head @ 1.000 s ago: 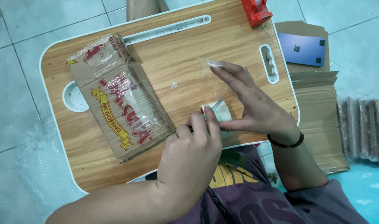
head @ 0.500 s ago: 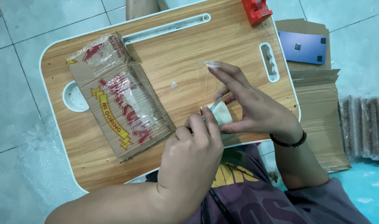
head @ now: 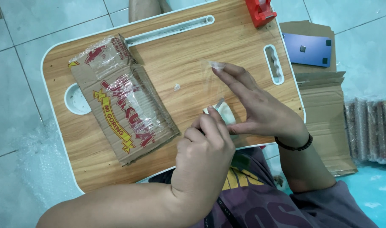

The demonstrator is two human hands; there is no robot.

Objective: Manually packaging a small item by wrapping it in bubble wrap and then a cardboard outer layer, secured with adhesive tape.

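We looked down on a wooden lap worktop (head: 167, 67) with a white rim, and both of our hands met near its front edge. Our left hand (head: 203, 156) had its grip closed narrow, thumb and forefinger pinched on a small pale object (head: 225, 114), seemingly a little white piece with a thin grey part, though it was too small to tell more. Our right hand (head: 260, 112) lay just beside it, and its grip was pinched on the clear plastic sleeve (head: 212, 82), forefinger at the far end and thumb at the near one. The sleeve's long axis ran away from us, from the pale object up toward the worktop's middle, so the object sat at the sleeve's near end, right at the left fingertips; we could not tell whether it was already partly inside. The left hand was the nearer one to it. To the left lay a flattened cardboard piece (head: 125, 114) covered with clear film, well apart from the hands. A red tape dispenser (head: 260, 12) stood at the far edge, and a blue flat thing (head: 307, 48) rested on folded cardboard (head: 323, 109) on the floor.
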